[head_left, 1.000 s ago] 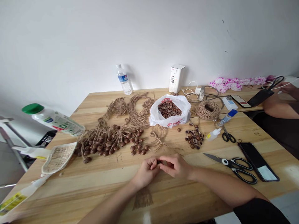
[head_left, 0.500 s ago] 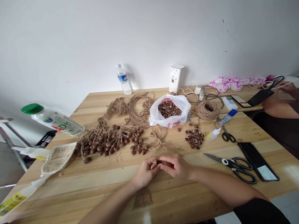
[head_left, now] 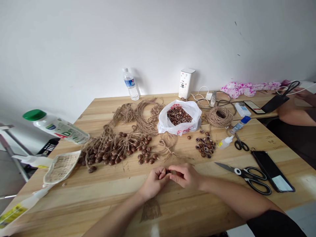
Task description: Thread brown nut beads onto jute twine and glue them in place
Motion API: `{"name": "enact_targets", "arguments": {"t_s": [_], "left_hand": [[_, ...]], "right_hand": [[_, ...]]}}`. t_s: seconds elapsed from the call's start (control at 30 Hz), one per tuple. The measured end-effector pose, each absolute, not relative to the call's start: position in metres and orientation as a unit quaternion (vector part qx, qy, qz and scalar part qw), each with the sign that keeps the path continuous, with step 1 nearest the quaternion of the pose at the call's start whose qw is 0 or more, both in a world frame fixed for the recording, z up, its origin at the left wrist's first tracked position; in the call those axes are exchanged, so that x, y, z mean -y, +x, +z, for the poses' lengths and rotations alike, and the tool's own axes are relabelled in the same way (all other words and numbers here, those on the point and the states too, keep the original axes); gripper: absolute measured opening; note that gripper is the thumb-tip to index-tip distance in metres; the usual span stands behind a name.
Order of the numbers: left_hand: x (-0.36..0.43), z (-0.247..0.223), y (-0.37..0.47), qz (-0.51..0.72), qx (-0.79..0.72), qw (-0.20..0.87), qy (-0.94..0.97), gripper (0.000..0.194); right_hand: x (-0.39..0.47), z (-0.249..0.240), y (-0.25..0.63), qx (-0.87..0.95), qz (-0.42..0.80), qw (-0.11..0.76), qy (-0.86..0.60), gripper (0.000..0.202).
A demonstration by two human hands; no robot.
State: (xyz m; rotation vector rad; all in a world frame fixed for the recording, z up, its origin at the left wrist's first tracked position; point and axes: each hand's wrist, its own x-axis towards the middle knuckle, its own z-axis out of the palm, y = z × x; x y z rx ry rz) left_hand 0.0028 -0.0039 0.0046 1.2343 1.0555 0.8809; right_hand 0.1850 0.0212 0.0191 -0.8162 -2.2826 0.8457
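My left hand (head_left: 156,179) and my right hand (head_left: 184,176) meet near the front middle of the table, both closed with fingertips together. Between them a bit of a small dark brown nutshell (head_left: 168,171) shows; the fingers hide most of it. Just beyond my hands lie knotted twine strands (head_left: 169,146) and, to the left, a large heap of brown nutshells on twine (head_left: 113,152). Loose half shells (head_left: 205,144) are scattered to the right of these. Behind them stands an open white plastic bag (head_left: 164,123) filled with more half shells.
Black-handled scissors (head_left: 247,173) and a dark phone (head_left: 273,171) lie at right, with a smaller pair of scissors (head_left: 240,144), a glue bottle (head_left: 225,142) and a twine coil (head_left: 219,116) beyond. A white tray (head_left: 62,167) and bottles line the left. Another person's arm (head_left: 293,112) rests at far right.
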Motion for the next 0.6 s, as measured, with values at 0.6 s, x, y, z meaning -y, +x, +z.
{"name": "enact_targets", "arguments": {"t_s": [0.6], "left_hand": [[0.0033, 0.0083, 0.0033, 0.378, -0.451, 0.601, 0.541, 0.054]], "right_hand": [[-0.0206, 0.02, 0.1854, 0.856, 0.315, 0.278, -0.302, 0.029]]}}
